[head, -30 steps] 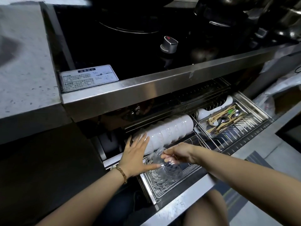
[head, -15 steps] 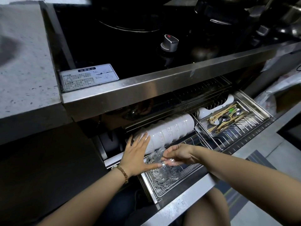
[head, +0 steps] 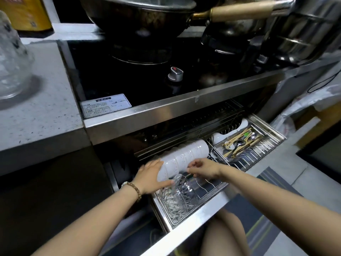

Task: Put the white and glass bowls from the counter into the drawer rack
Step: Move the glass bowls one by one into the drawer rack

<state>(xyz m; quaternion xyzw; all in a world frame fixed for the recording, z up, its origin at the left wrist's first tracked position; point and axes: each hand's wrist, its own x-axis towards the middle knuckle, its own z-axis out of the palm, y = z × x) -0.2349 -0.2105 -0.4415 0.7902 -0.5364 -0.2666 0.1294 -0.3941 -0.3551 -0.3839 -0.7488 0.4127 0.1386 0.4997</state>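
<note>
Quick look at where this is: the row of white bowls (head: 184, 156) lies on its side in the drawer rack (head: 193, 219), nested rim to base. Its long axis runs from near-left to far-right. Everything below is placed off that row.

The left hand (head: 153, 177) is flat and open, palm pressed on the row's near-left end, nothing gripped. The right hand (head: 204, 169) sits at the row's front side about halfway along, fingers curled. Honestly can't tell if it's pinching a bowl edge or just touching.

The glass bowls (head: 177, 195) stand on edge in the rack just in front of the row's near-left end, right under both hands, thumb of the left almost on them.

Well up and to the left of the row, on the counter (head: 42, 111), there's a blurry glass stack (head: 11, 58), probably more bowls to bring down. It's on the left hand's side, so I'd guess that hand has the shorter reach. The cutlery tray (head: 239, 143) is off the row's far-right end, out of the way.
</note>
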